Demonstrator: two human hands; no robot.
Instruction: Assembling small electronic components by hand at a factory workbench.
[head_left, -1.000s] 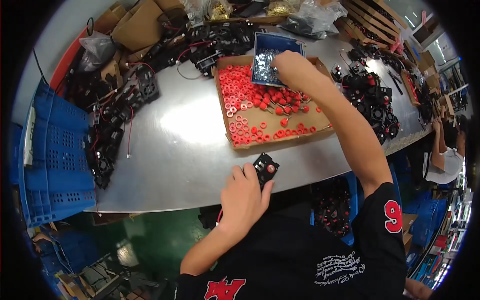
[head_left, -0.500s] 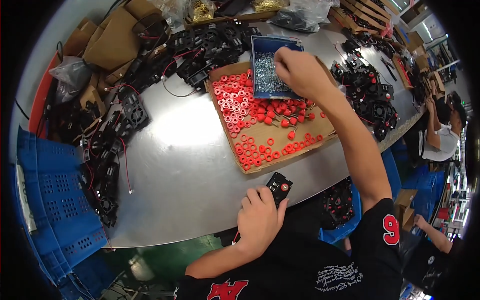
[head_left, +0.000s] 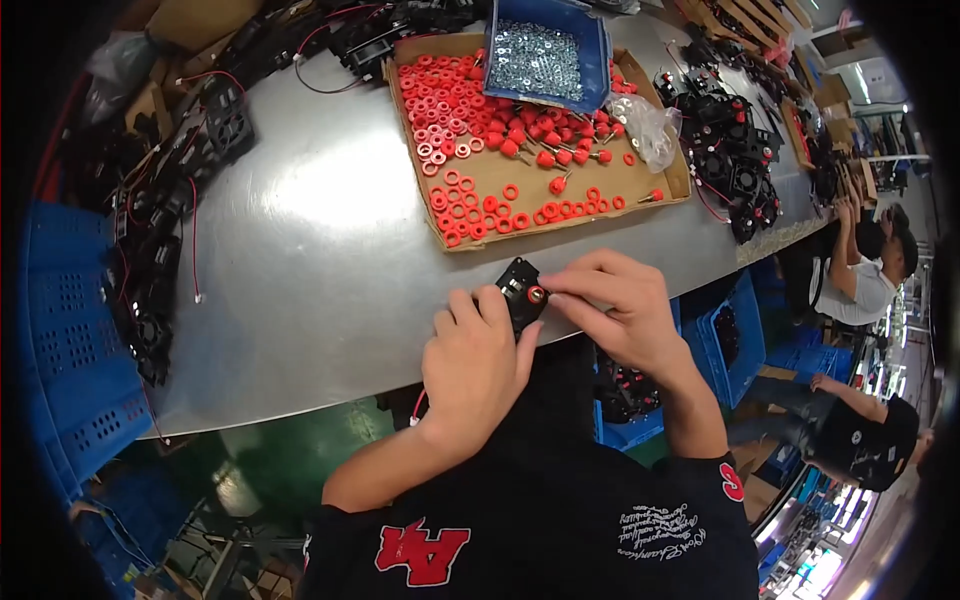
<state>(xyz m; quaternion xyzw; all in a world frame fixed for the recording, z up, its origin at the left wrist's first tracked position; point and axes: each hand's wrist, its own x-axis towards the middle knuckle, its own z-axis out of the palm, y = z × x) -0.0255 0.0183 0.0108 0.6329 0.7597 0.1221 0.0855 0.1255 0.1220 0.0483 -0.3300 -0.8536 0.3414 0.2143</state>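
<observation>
On the near side of the cardboard tray (head_left: 612,178), just short of its front wall, the left hand (head_left: 465,355) grips a black module (head_left: 520,290), its fingers bent over one side and its thumb along the other. The module is held above the edge of the metal desk (head_left: 320,250), tilted, with a red ring (head_left: 537,295) on its upper face.

The right hand (head_left: 620,310), also on the near side of the tray, has its thumb and index finger drawn close together at that ring (whether something small is pinched between them is hidden by the fingertips).

Inside the tray, red washers (head_left: 440,110) crowd the left part and run along the front, while red-headed screws (head_left: 545,135) lie in a heap toward the middle. A blue bin (head_left: 600,75) of small silvery metal pieces (head_left: 535,60) sits over the tray's far side, and a clear plastic bag (head_left: 655,135) lies at its right end.

To the right of the tray is a pile of black fan assemblies (head_left: 745,175); well to its left stands a blue crate (head_left: 75,320). Far to its right, a person in a white top (head_left: 860,285) is visible.
</observation>
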